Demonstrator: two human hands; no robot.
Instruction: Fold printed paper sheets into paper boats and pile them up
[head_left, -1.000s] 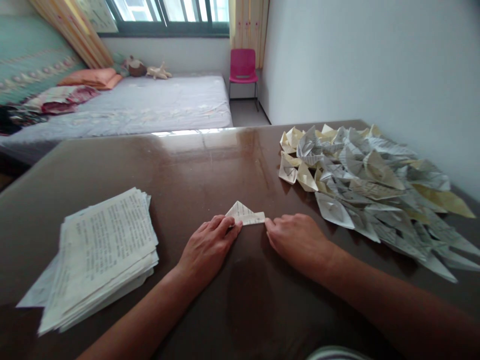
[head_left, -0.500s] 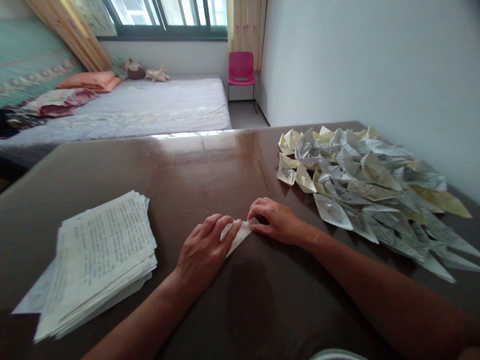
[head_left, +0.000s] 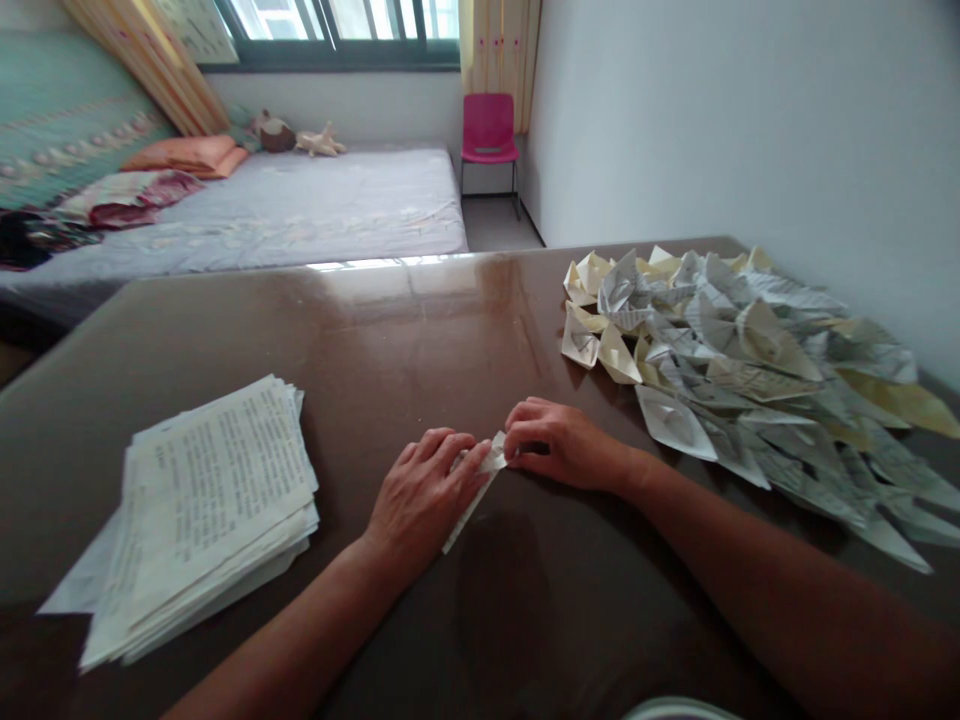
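A small piece of folded paper (head_left: pixel 493 461) lies on the brown table between my hands, its lower edge showing as a narrow strip. My left hand (head_left: pixel 429 482) covers most of it, the fingers bent over and holding it down against the tabletop. At the paper's upper right end, my right hand (head_left: pixel 561 446) has its thumb and fingertips closed on the tip. Under the left fingers, the shape of the folds is hidden.
A stack of handwritten sheets (head_left: pixel 206 520) lies at the left. On the right, many folded paper boats (head_left: pixel 675 420) are heaped near the wall. A round pale rim (head_left: pixel 679 708) shows at the bottom edge. Beyond the brown table (head_left: pixel 360 340) are a bed (head_left: pixel 360 195) and a pink chair (head_left: pixel 489 130).
The paper has turned steeper, and its lower edge now reaches further below my left hand. Both hands have shifted slightly right in the picture, and the whole view has moved a little too.
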